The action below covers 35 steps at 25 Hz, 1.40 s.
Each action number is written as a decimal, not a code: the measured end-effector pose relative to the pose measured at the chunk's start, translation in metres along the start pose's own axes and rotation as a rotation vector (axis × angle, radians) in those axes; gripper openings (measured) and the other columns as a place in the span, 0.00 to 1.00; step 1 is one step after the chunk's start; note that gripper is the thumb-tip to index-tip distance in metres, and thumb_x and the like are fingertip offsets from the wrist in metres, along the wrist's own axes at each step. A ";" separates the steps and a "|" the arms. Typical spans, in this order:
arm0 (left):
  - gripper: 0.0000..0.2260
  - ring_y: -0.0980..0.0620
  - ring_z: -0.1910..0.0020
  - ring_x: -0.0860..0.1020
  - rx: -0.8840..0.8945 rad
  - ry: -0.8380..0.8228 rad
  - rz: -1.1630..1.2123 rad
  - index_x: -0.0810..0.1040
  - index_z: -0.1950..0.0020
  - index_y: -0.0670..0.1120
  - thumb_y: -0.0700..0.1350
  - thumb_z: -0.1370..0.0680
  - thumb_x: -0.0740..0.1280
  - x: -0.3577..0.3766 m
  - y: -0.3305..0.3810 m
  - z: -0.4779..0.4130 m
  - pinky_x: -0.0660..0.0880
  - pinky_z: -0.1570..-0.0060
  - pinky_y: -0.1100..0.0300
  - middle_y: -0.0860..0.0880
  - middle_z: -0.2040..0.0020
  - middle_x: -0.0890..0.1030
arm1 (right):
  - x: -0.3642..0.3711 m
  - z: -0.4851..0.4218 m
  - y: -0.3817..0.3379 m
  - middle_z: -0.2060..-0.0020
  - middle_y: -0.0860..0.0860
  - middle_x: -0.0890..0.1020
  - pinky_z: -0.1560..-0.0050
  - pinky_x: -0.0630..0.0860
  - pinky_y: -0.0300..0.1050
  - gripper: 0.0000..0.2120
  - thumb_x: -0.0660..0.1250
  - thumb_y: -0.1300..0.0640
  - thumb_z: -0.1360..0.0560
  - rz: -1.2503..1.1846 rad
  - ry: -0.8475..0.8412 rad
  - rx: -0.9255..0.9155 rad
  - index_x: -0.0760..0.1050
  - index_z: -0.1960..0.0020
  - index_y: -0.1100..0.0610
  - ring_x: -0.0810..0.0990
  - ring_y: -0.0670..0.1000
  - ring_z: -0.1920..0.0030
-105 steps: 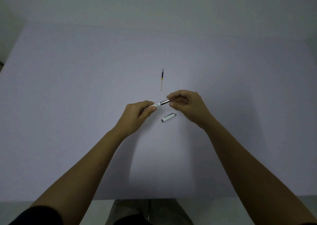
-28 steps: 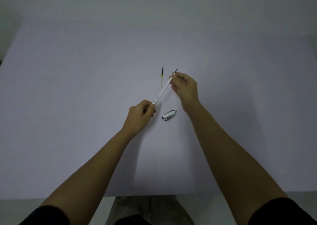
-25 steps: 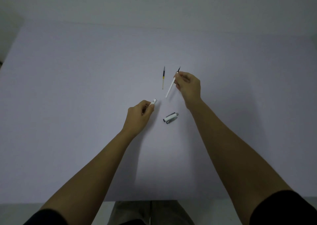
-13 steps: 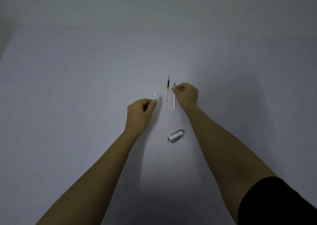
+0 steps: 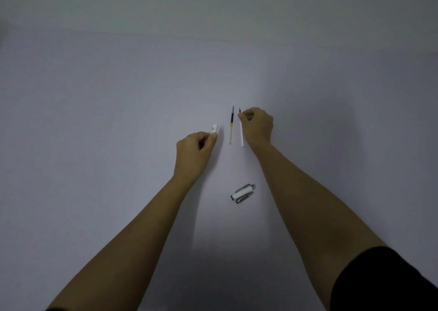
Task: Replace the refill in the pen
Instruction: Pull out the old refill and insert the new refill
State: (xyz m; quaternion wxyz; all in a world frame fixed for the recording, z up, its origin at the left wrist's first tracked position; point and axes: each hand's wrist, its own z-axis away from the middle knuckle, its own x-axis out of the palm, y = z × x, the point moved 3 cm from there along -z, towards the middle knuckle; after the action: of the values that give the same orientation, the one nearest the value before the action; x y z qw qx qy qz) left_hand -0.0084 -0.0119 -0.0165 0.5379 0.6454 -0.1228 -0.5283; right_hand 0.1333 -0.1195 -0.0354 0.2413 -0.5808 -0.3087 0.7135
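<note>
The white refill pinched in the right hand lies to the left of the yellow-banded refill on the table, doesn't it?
Not quite: the head view shows the white refill, pinched by the right hand, lying to the right of the yellow-banded refill on the table, not to its left.

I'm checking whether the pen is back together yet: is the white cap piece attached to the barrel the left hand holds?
No, the cap piece lies alone on the table, apart from the barrel in the left hand.

Two bare forearms, black sleeve [image 5: 379, 280] on the right upper arm, hands without rings
</note>
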 end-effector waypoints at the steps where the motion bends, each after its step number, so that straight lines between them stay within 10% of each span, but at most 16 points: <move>1: 0.21 0.49 0.71 0.69 0.003 0.002 0.004 0.74 0.65 0.34 0.50 0.22 0.62 -0.002 0.001 -0.001 0.66 0.67 0.58 0.32 0.68 0.76 | 0.000 0.000 -0.003 0.56 0.60 0.84 0.56 0.74 0.42 0.08 0.66 0.58 0.25 0.009 -0.001 -0.017 0.78 0.53 0.64 0.81 0.56 0.55; 12: 0.19 0.52 0.72 0.68 0.037 0.032 -0.006 0.76 0.65 0.37 0.50 0.22 0.63 -0.010 -0.005 0.001 0.63 0.71 0.64 0.37 0.70 0.76 | 0.023 0.013 -0.027 0.51 0.62 0.83 0.50 0.76 0.46 0.09 0.64 0.63 0.25 0.200 -0.085 -0.062 0.76 0.47 0.66 0.81 0.59 0.51; 23: 0.11 0.43 0.60 0.78 0.143 -0.007 -0.028 0.82 0.50 0.42 0.47 0.22 0.64 -0.019 0.012 0.003 0.74 0.57 0.50 0.41 0.60 0.81 | -0.025 0.025 -0.036 0.61 0.52 0.82 0.56 0.78 0.38 0.05 0.68 0.62 0.27 -0.851 -0.049 0.172 0.77 0.52 0.59 0.81 0.47 0.60; 35: 0.09 0.47 0.61 0.75 0.189 0.007 -0.002 0.80 0.50 0.45 0.47 0.22 0.63 -0.021 0.032 0.008 0.71 0.61 0.55 0.44 0.61 0.80 | -0.040 0.051 -0.039 0.61 0.52 0.82 0.58 0.78 0.34 0.06 0.67 0.64 0.26 -0.990 -0.201 0.135 0.75 0.50 0.57 0.82 0.44 0.60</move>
State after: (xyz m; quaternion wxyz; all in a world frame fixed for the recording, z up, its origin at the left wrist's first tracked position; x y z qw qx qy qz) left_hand -0.0105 -0.0139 0.0225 0.4746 0.6950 -0.1695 -0.5128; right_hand 0.0908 -0.1287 0.0269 0.5564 -0.2765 -0.5220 0.5844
